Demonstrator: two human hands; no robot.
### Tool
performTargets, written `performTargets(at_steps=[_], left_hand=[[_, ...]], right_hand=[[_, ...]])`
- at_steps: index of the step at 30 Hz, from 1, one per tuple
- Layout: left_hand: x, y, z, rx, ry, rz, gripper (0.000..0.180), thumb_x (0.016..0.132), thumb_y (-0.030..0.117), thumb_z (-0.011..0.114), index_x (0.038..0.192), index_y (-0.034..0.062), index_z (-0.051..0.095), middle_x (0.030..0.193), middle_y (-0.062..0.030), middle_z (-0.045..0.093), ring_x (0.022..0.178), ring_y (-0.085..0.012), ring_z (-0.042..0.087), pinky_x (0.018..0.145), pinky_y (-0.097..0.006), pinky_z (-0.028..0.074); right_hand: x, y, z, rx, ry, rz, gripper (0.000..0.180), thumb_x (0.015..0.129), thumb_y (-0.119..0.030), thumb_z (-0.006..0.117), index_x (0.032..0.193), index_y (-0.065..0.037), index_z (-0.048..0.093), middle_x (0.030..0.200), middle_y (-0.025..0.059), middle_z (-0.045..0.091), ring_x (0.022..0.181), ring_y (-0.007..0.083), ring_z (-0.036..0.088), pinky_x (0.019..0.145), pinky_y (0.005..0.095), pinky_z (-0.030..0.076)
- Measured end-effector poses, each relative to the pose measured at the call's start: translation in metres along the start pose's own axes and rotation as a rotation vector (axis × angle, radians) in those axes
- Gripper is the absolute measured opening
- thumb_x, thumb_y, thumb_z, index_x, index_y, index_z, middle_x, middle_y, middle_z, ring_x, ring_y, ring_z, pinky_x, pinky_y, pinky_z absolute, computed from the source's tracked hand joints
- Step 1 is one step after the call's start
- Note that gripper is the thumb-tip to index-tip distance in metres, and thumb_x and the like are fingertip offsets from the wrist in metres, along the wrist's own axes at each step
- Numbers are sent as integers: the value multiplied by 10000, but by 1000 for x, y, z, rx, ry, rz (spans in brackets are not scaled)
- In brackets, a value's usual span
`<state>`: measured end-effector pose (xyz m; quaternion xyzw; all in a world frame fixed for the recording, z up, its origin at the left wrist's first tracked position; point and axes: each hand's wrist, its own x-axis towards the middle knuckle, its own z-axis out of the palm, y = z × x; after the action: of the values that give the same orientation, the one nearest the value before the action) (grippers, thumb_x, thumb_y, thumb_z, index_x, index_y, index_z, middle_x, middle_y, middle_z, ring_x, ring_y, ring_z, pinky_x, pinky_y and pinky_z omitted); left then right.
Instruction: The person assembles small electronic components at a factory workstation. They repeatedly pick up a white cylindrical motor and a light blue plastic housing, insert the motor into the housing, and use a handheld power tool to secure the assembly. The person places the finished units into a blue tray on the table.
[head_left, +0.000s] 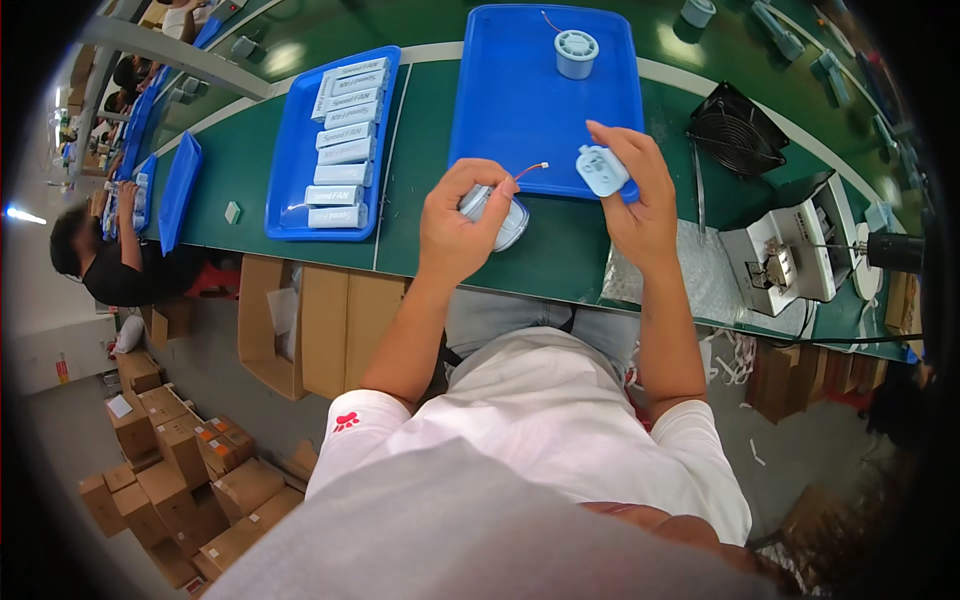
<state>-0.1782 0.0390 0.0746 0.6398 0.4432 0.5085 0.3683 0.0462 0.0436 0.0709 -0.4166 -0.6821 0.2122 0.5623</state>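
I see left hand (pixel 460 214) clasping round pale-blue housing (pixel 514 226) just short of blue tray (pixel 540 110); right hand (pixel 645 192) pinching small pale-blue part (pixel 600 171) over tray's near-right corner. I'd keep grip light, red wire (pixel 527 171) untrapped.

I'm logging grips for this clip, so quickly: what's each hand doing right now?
Left hand: closed around a rounded pale-blue part.
Right hand: partly closed, holding a small pale-blue piece.
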Motion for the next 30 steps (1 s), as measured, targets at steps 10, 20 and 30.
performTargets(at_steps=[10,20,30], left_hand=[[3,38,16,258,-61,213,63,835,-29,728,874,17,712,958,-88,684,841,-194,675,739,-303,523],[7,47,10,634,-60,478,131,731,54,808,835,102,745,957,-39,687,835,-253,642,700,-360,528],[11,27,7,224,-464,155,661,596,178,969,1157,71,637,1136,-77,645,1045,-245,655,903,-350,527]], right_hand=[[-21,-7,-41,-265,-118,26,455,763,-1,779,1199,-104,699,1142,103,667,988,309,675,797,372,551],[-15,-43,-50,-356,-270,109,473,802,-133,815,1257,-118,688,1082,114,638,904,298,656,737,389,528],[-15,-48,-66,312,-300,345,303,852,56,659,1137,-31,712,1232,132,641,873,146,664,710,285,544]])
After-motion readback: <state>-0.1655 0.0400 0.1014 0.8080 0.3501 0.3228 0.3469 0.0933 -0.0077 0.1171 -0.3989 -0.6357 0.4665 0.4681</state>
